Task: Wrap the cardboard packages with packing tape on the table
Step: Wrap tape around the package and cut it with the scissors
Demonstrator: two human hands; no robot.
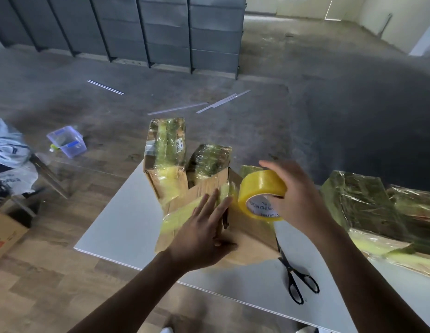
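Several packages (166, 150) already taped (right pile (363, 205) too), current box (250, 246) partly wrapped: left grip (204, 227) flat, pressing tape down, right grip (298, 195) curled round tape roll (259, 188).

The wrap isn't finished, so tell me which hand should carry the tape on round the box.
Right. The right hand grips the tape roll beside the cardboard box, while the left hand lies flat on its taped top, likely steadying it.
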